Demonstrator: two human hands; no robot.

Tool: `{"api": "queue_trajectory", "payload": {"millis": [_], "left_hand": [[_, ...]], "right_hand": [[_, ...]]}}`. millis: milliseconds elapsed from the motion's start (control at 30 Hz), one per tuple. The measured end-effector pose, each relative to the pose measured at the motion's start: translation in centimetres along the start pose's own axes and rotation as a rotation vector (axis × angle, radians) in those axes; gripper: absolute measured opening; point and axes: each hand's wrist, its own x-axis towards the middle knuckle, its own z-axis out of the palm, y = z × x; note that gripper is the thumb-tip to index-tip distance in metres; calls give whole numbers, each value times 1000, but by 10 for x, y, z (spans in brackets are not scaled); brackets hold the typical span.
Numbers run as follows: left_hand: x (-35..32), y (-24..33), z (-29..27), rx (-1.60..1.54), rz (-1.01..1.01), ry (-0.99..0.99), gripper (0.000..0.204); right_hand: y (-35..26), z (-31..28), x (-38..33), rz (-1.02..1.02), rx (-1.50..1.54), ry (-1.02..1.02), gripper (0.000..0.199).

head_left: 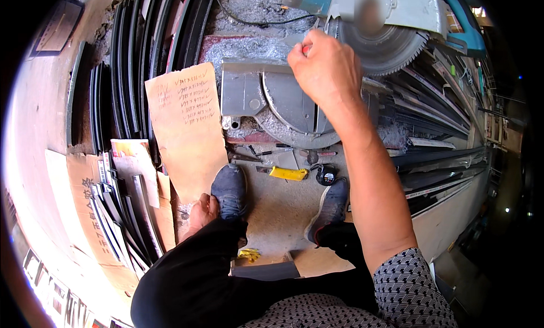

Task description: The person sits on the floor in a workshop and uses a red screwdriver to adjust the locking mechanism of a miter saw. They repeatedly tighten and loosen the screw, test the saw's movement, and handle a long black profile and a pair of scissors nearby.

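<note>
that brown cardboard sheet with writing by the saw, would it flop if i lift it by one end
The cardboard sheet looks thin and already curves along its lower edge, so it would probably sag. It seems light for its size, likely to slide easily across the dusty floor.

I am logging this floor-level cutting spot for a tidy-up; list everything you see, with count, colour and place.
Mitre saw: one, grey base with round table, toothed blade raised at upper right, top centre.
Cardboard sheet: one, brown, with handwritten marks, left of the saw base.
Metal profiles: many, dark, stacked at upper left; more lie along the right side.
Short offcuts: a bundle, dark and silver, lower left on flattened cardboard.
Utility knife: one, yellow, on the floor in front of the saw.
Tape measure: one, black, beside the knife.
Metal shavings: a silvery layer behind the saw.
Shoes: two, dark grey, centre.
Left hand: by the left shoe.
Right hand: at the saw, closed on a small red-tipped thing.
</note>
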Motion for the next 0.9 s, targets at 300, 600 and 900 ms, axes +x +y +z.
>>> {"api": "queue_trajectory", "payload": {"millis": [300,600,900], "left_hand": [[-5,24,-11,-34,-99,9,33],[-3,4,-2,-2,-8,28,34],[-2,22,-6,-20,-78,19,32]], "right_hand": [[-11,1,45,11,44,-124,26],[-13,-4,36,11,35,-51,25],[-8,-1,57,14,72,-140,28]]}}
